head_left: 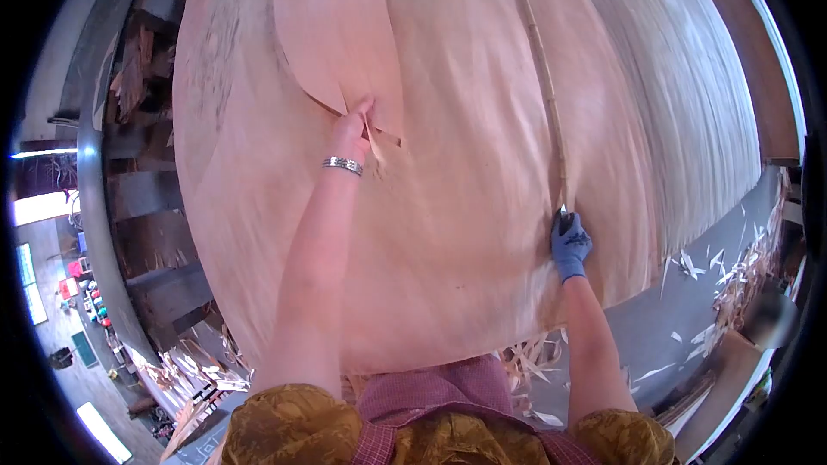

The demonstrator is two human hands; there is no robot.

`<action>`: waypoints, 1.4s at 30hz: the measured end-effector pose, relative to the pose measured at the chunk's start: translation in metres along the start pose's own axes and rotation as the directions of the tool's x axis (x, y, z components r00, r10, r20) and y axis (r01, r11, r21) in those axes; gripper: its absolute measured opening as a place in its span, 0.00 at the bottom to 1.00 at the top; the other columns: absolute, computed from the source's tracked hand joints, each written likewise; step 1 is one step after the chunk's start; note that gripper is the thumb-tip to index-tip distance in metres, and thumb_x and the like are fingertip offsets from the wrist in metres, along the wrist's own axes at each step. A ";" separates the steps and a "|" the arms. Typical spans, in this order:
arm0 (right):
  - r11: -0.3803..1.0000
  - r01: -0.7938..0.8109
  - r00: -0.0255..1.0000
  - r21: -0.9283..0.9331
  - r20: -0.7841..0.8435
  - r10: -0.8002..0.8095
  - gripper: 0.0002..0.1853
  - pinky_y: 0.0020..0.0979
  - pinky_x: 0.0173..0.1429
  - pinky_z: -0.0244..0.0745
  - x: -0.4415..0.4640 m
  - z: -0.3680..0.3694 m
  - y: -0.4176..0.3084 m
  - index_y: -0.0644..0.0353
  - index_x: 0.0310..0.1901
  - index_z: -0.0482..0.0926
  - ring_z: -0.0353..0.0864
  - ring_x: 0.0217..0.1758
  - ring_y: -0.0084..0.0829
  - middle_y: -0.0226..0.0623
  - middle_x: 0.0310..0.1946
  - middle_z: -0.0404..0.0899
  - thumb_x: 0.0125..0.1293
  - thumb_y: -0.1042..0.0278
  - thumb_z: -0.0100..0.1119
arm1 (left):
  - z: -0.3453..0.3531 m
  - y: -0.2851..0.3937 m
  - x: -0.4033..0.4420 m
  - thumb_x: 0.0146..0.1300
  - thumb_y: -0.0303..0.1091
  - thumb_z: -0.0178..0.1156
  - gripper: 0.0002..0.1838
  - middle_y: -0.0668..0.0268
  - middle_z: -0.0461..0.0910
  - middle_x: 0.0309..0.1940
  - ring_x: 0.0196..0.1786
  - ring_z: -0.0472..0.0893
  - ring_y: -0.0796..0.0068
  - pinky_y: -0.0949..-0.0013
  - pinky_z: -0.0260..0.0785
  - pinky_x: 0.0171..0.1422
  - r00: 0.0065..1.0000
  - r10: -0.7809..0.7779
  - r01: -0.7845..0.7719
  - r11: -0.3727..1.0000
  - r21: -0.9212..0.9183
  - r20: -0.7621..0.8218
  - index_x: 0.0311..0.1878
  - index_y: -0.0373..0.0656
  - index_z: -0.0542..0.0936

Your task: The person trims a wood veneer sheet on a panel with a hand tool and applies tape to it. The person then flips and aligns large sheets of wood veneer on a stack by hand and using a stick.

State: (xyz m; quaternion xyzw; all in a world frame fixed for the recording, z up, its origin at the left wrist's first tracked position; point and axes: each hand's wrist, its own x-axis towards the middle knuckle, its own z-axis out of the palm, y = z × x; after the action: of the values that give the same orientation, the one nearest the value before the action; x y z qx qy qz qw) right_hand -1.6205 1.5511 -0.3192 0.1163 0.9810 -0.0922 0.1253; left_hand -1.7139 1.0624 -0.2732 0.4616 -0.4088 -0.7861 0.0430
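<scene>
A large sheet of pale wood veneer (pixel 465 241) spreads in front of me. My left hand (pixel 351 131), bare with a metal band at the wrist, is closed on the narrow torn end of a loose veneer piece (pixel 340 26) lying over the sheet. In a blue glove, my right hand (pixel 572 247) is wrapped round a small knife (pixel 565 220) with a dark handle and a shiny tip. A long thin bamboo stick (pixel 544 77) runs from the far edge down to the knife's tip; whether the hand also touches the stick is hidden.
Greyer veneer (pixel 689 95) shows at the sheet's right side. Veneer scraps (pixel 741 280) litter the grey surface (pixel 620 327) at lower right. Along the left stand dark wooden blocks (pixel 155 241) beside a grey beam (pixel 93 181), with more scraps (pixel 194 370) below.
</scene>
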 end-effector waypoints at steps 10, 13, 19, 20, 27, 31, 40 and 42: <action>0.998 -0.020 1.000 -0.061 0.004 0.021 0.20 0.51 0.40 0.76 0.003 0.001 -0.002 0.52 0.38 0.73 0.83 0.35 0.51 0.46 0.30 0.83 0.68 0.41 0.50 | 0.004 -0.007 -0.053 0.63 0.42 0.64 0.18 0.57 0.81 0.45 0.40 0.83 0.65 0.62 0.78 0.33 0.996 -0.036 0.053 0.977 0.208 -0.086 0.46 0.37 0.78; 1.000 0.000 1.000 -0.024 -0.010 0.000 0.20 0.51 0.40 0.76 0.000 -0.005 -0.005 0.52 0.38 0.73 0.84 0.35 0.51 0.45 0.31 0.84 0.68 0.41 0.51 | -0.013 -0.013 -0.046 0.64 0.48 0.63 0.21 0.57 0.82 0.38 0.30 0.84 0.66 0.69 0.77 0.27 0.992 -0.122 0.112 0.956 0.273 0.021 0.43 0.36 0.78; 1.000 0.002 1.000 0.011 0.001 -0.002 0.21 0.52 0.41 0.75 0.000 -0.004 -0.003 0.52 0.38 0.74 0.83 0.35 0.53 0.48 0.30 0.83 0.69 0.41 0.47 | -0.019 -0.016 -0.073 0.64 0.51 0.62 0.23 0.61 0.83 0.29 0.24 0.83 0.70 0.72 0.75 0.22 0.997 -0.072 0.060 0.921 0.384 0.016 0.38 0.36 0.77; 1.000 0.000 1.000 0.001 0.005 0.000 0.21 0.52 0.41 0.75 0.000 -0.004 -0.003 0.52 0.38 0.74 0.83 0.35 0.53 0.48 0.30 0.83 0.70 0.41 0.46 | -0.015 -0.014 -0.080 0.63 0.50 0.63 0.22 0.61 0.82 0.27 0.22 0.83 0.71 0.72 0.74 0.20 0.998 -0.056 0.053 0.916 0.397 -0.004 0.37 0.36 0.76; 1.000 0.001 1.000 -0.008 0.000 -0.001 0.20 0.51 0.41 0.75 0.001 -0.002 -0.002 0.52 0.38 0.74 0.83 0.35 0.52 0.47 0.30 0.83 0.69 0.41 0.47 | -0.025 -0.034 -0.080 0.63 0.43 0.63 0.16 0.62 0.81 0.24 0.19 0.80 0.74 0.74 0.70 0.17 0.954 0.299 -0.221 0.659 0.719 0.019 0.34 0.40 0.74; 0.999 0.010 1.000 -0.039 -0.018 -0.011 0.20 0.51 0.41 0.75 0.002 0.002 0.001 0.52 0.38 0.74 0.83 0.35 0.52 0.47 0.30 0.83 0.70 0.42 0.46 | -0.035 -0.037 -0.073 0.64 0.44 0.63 0.15 0.64 0.79 0.21 0.17 0.79 0.75 0.75 0.66 0.16 0.991 0.132 -0.103 0.853 0.511 -0.021 0.32 0.42 0.75; 1.000 0.009 1.000 -0.018 0.001 -0.009 0.20 0.51 0.41 0.75 0.002 0.002 0.001 0.51 0.38 0.74 0.83 0.36 0.52 0.47 0.31 0.83 0.70 0.42 0.47 | -0.042 -0.021 -0.083 0.63 0.51 0.59 0.22 0.61 0.81 0.21 0.17 0.79 0.72 0.70 0.63 0.16 0.995 0.079 -0.013 0.701 0.713 -0.059 0.31 0.37 0.76; 1.000 0.002 1.000 -0.027 0.000 -0.002 0.20 0.51 0.41 0.75 0.001 -0.001 -0.003 0.51 0.38 0.74 0.83 0.35 0.53 0.47 0.31 0.83 0.70 0.42 0.47 | -0.043 -0.020 -0.094 0.63 0.51 0.59 0.22 0.59 0.82 0.27 0.24 0.81 0.67 0.64 0.68 0.22 0.972 0.222 -0.057 0.534 0.844 -0.075 0.34 0.37 0.76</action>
State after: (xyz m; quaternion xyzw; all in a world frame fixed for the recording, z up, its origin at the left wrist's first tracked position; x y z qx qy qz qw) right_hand -1.6225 1.5491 -0.3178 0.1139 0.9822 -0.0791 0.1270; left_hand -1.6212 1.0915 -0.2325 0.4582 -0.7636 -0.4470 -0.0841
